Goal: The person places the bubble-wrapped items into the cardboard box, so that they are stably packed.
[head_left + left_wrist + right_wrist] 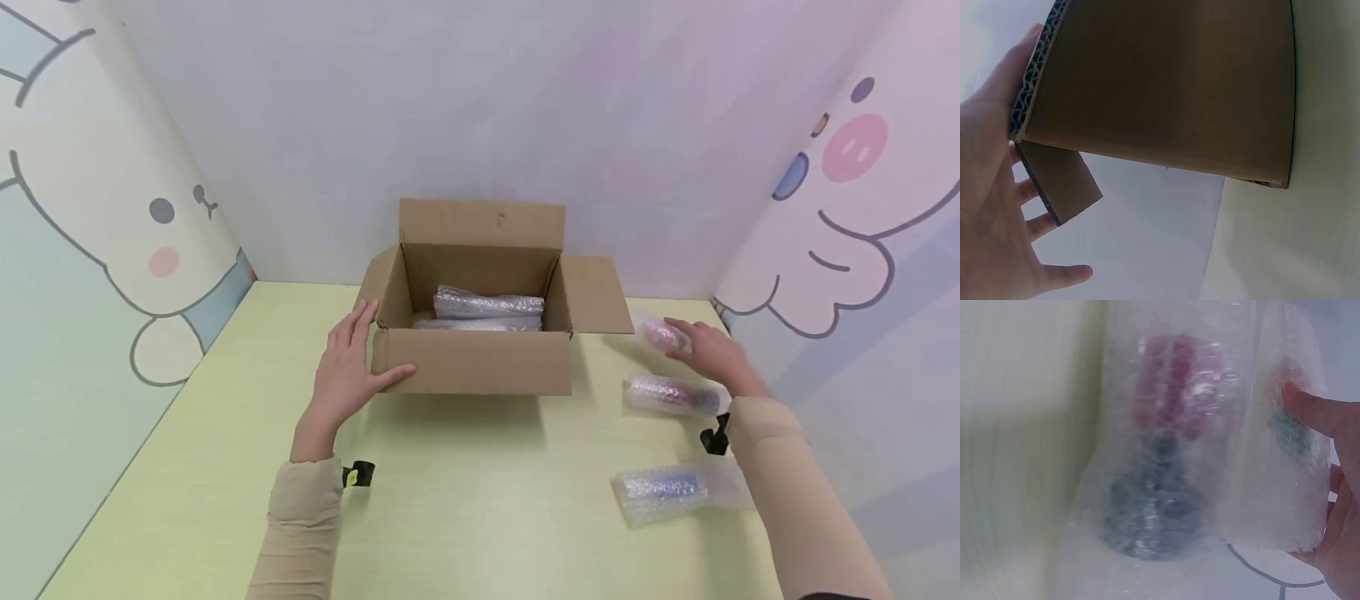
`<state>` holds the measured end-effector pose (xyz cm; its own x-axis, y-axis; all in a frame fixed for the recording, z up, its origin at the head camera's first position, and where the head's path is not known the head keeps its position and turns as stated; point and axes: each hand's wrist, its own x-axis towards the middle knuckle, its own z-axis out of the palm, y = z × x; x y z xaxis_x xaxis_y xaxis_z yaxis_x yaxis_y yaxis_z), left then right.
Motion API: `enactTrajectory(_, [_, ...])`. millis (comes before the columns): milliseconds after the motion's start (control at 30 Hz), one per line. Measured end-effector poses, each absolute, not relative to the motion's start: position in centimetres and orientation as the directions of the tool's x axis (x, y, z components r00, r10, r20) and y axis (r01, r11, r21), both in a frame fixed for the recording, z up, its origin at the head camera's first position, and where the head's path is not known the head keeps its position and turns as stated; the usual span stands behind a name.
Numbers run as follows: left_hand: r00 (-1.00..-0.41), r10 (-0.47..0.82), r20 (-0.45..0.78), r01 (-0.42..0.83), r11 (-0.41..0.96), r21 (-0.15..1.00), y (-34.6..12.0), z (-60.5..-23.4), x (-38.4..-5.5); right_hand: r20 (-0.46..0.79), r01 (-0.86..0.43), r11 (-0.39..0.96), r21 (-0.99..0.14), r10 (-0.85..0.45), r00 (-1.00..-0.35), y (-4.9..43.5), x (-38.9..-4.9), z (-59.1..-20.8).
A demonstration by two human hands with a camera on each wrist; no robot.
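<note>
An open cardboard box (472,360) stands in the middle of the table. Its front left corner is held steady by my left hand (341,383), thumb over the front flap and straight fingers along the left flap (1063,178). At the right, my right hand (712,354) grips the farthest bubble-wrapped bundle (660,333), thumb on its near face and fingers behind. Through this bundle's plastic, pink and green show in the right wrist view. Inside the box lie two bubble-wrapped bundles (487,305), side by side.
Nearer me on the right lie a bubble-wrapped bundle with pink and dark contents (671,393) and another with blue contents (667,490). The box's right flap (597,293) sticks out toward them. A pale wall (480,100) rises behind the table (465,500).
</note>
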<state>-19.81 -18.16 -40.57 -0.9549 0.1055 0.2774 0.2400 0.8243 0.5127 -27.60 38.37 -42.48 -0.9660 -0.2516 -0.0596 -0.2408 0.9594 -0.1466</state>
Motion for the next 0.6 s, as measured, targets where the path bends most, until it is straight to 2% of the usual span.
enactTrajectory(367, [-0.955, 0.111, 0.275, 0.243, 0.823, 0.513, -18.2, -40.6, -19.9, 0.094, -0.185, 0.961, -0.204, -0.169, -0.981, 37.4, -27.5, -36.9])
enactTrajectory(600, [-0.952, 0.112, 0.286, 0.25, 0.822, 0.512, -18.3, -40.7, -20.1, 0.217, -0.172, 0.968, -0.182, -0.131, -0.967, 36.2, -27.3, -33.8])
